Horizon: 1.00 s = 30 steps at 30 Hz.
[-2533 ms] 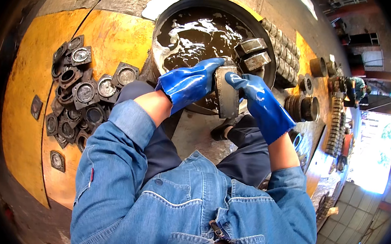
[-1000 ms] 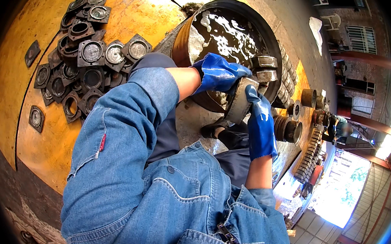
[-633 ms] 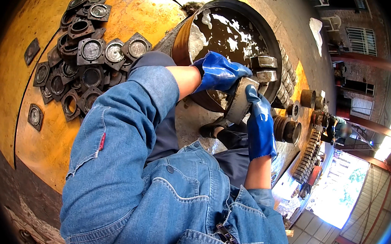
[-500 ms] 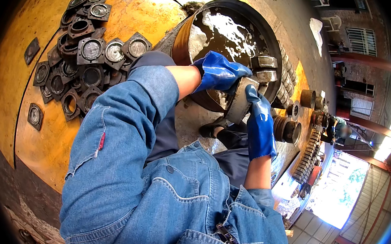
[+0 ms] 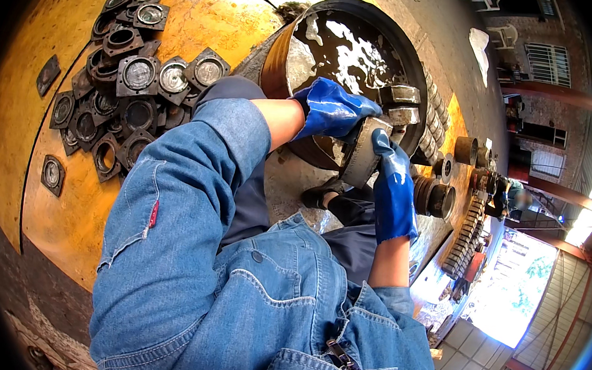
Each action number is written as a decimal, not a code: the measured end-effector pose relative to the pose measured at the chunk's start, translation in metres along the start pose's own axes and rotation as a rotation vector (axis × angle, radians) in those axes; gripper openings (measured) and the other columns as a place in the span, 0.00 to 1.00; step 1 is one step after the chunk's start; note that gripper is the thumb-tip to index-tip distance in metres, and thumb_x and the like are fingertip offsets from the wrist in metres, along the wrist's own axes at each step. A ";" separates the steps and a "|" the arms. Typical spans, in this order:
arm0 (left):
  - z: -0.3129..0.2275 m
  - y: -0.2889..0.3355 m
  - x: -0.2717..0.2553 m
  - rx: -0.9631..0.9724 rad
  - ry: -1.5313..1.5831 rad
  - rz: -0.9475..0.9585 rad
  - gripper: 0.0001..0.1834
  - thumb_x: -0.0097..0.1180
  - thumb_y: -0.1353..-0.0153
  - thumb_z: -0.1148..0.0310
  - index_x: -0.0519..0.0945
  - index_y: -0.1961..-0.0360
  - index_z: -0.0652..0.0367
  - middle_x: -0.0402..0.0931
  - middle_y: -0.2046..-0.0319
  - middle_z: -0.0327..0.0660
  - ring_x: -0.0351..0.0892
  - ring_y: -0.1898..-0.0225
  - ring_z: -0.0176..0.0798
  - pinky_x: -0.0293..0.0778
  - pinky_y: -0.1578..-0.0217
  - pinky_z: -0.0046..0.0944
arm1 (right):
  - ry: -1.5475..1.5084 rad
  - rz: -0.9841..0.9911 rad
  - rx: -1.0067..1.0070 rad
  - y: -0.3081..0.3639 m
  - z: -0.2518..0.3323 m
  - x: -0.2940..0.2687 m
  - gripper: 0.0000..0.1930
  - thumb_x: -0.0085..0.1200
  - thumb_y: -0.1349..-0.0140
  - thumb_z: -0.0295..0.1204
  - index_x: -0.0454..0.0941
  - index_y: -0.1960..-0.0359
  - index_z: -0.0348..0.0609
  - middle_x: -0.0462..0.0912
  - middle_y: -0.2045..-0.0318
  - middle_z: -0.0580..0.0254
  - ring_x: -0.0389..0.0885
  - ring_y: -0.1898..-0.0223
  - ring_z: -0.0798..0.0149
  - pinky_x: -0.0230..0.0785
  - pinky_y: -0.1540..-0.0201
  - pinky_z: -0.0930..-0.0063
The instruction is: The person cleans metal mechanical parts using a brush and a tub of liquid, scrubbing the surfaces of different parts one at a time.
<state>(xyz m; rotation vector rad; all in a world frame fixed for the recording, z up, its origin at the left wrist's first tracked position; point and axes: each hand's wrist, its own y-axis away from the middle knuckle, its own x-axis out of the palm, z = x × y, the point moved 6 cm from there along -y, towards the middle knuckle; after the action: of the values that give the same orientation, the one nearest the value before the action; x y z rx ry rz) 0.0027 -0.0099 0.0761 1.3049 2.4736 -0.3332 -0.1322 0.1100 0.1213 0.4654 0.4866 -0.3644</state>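
Note:
In blue rubber gloves, both my hands are closed on a thick grey metal ring [image 5: 363, 155], tilted at the near rim of a round drum [image 5: 276, 69]. My left hand [image 5: 338, 110] grips its upper left side, and its fingertips are partly hidden behind the ring. My right hand [image 5: 394, 179] holds the right side, thumb over the edge. Dark liquid with bright patches of foam or glare [image 5: 352, 47] fills the drum. Just beyond my hands, two metal blocks or ring pieces [image 5: 403, 104] sit at the drum's right inner side.
A heap of square flanged metal parts [image 5: 137, 76] covers yellow floor plates on the left. Ribbed cylinders [image 5: 434, 119] stand along the drum's right side, with more metal rings [image 5: 441, 200] nearer. A long row of parts [image 5: 464, 236] lies further right, by another person [image 5: 517, 197].
The bright patches on the liquid have shifted shape and moved slightly right. My hands and the metal ring stay almost where they were.

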 end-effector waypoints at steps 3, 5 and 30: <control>-0.003 0.004 -0.003 -0.113 0.084 0.043 0.24 0.55 0.27 0.60 0.77 0.31 0.49 0.78 0.35 0.43 0.80 0.36 0.44 0.74 0.35 0.38 | -0.001 0.003 -0.008 0.000 0.001 0.000 0.34 0.58 0.31 0.59 0.81 0.44 0.35 0.83 0.57 0.62 0.75 0.55 0.64 0.67 0.47 0.70; -0.010 0.010 -0.010 -0.075 0.025 0.028 0.24 0.56 0.27 0.60 0.77 0.32 0.49 0.79 0.35 0.42 0.80 0.37 0.44 0.75 0.36 0.39 | -0.002 0.005 -0.016 0.001 0.003 0.001 0.35 0.58 0.31 0.59 0.82 0.44 0.35 0.82 0.58 0.63 0.75 0.56 0.63 0.67 0.48 0.70; 0.029 -0.020 0.022 0.029 0.357 -0.047 0.20 0.58 0.28 0.63 0.81 0.36 0.52 0.87 0.49 0.44 0.87 0.49 0.42 0.80 0.46 0.36 | 0.061 -0.035 -0.014 -0.004 -0.005 -0.003 0.33 0.57 0.31 0.59 0.82 0.47 0.34 0.82 0.61 0.61 0.74 0.60 0.64 0.69 0.54 0.69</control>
<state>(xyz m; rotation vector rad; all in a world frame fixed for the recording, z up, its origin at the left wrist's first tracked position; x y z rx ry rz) -0.0211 -0.0142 0.0422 1.4257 2.8045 -0.1573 -0.1384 0.1095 0.1176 0.4555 0.5565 -0.3812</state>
